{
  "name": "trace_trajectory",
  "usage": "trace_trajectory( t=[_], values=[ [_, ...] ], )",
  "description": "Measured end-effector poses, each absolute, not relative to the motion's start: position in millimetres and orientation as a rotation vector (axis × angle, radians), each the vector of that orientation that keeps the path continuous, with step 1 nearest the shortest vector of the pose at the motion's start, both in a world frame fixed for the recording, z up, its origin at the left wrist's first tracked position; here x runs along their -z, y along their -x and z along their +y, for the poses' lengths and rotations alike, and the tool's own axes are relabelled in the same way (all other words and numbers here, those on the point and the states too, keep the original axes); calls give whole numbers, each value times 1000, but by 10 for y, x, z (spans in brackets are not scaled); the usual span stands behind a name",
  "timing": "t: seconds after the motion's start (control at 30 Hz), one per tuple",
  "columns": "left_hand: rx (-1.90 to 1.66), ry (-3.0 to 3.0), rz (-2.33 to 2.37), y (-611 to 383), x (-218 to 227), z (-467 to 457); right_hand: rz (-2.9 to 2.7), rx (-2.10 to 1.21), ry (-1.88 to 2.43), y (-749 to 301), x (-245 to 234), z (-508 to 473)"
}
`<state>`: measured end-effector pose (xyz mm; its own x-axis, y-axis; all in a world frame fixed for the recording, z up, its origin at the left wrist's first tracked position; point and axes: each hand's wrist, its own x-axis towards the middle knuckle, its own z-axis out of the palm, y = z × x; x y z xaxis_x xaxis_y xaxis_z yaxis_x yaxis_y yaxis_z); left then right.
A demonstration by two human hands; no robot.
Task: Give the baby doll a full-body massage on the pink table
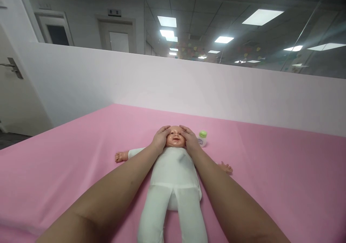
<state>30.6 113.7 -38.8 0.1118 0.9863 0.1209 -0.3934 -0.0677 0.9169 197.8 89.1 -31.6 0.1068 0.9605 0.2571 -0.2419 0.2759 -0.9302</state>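
Note:
A baby doll (175, 167) with a white cloth body lies on its back, face up, on the pink covering (89, 138). My left hand (161, 137) cups one side of its head, the fingers closed together and curved over the temple. On the other side my right hand (190, 137) holds the head in the same way, fingertips near the brow. The doll's face shows between my hands, while the sides of its head are hidden. Just beyond my right hand stands a small clear bottle (202, 141) with a green cap, partly covered by that hand.
Behind the pink surface runs a low white wall (189, 88) with glass above it on the right. At the far left is a door (18, 91) with a metal handle. The doll's arms stretch out sideways past my forearms.

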Motion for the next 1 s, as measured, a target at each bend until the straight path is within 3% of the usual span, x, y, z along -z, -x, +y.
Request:
trace_trajectory(
  t=[0.43, 1.0],
  values=[
    [-1331, -1204, 867, -285, 358, 1153, -1124, -971, 948, -1936, 264, 901],
    [-1371, -1105, 833, -309, 421, 1198, -997, -1166, 817, -1993, 387, 966]
  ],
)
